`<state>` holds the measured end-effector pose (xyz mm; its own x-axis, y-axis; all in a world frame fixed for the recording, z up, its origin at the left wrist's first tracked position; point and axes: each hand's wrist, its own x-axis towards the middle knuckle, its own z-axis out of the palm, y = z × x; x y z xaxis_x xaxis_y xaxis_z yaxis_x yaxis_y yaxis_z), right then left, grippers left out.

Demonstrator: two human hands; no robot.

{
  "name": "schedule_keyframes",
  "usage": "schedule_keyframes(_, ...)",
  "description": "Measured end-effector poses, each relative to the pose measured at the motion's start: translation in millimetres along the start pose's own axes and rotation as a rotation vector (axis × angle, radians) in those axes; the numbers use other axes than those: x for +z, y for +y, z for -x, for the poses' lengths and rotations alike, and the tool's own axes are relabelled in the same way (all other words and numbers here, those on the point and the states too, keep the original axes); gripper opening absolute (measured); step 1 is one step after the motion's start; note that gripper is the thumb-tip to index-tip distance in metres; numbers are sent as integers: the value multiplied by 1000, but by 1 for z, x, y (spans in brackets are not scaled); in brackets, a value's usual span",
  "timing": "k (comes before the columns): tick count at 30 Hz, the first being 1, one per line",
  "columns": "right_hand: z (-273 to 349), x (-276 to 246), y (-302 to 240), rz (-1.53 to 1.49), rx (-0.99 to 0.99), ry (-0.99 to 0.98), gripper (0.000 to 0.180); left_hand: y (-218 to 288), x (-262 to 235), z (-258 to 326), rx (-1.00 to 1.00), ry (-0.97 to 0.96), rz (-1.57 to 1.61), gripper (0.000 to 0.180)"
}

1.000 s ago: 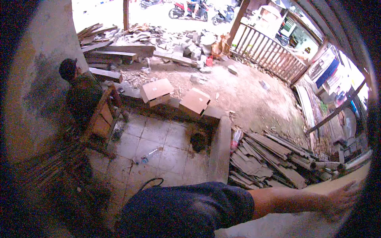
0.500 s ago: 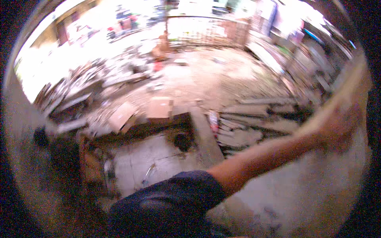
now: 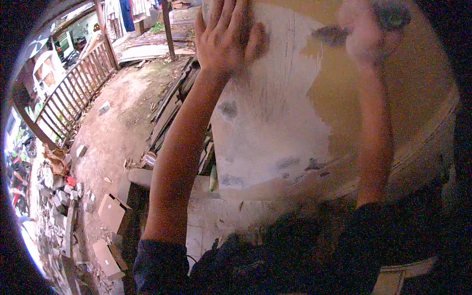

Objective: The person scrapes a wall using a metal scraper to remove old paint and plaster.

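Observation:
A wall [image 3: 275, 123] with a large whitish patch and ochre-brown paint [image 3: 354, 98] fills the middle and right. My left hand [image 3: 223, 39] lies against the pale part near the top, fingers stretched and apart, nothing seen in it. To its right, my right hand [image 3: 366, 37] is raised before the ochre part, blurred and looking closed. A dark rounded shape [image 3: 392, 15] shows at its right side, and a dark oval spot [image 3: 329, 35] at its left. Whether either is held, I cannot tell. Grey smudges [image 3: 228, 109] mark the whitish patch.
On the left is a dirt yard [image 3: 118, 118] with a wooden railing [image 3: 78, 91]. Two open cardboard boxes [image 3: 112, 212] lie low on the left, near broken blocks [image 3: 61, 196]. Stacked boards [image 3: 169, 108] lean by the wall. A wooden post [image 3: 168, 32] stands behind.
My view has swung right, from the yard to the wall. Earlier one arm reached to the right, its hand blurred; now both arms are in view, raised to the wall.

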<state>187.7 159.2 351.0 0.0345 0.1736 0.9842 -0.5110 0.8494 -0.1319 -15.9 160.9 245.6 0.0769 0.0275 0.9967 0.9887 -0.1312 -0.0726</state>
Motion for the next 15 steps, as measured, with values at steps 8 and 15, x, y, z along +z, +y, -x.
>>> schedule_keyframes(8,16,31,16,281,-165,66,11,-13,-10,2,44,41,69,60)
schedule_keyframes(15,14,9,2,68,-58,25,11,-21,-9,8,-12,17,36,59)
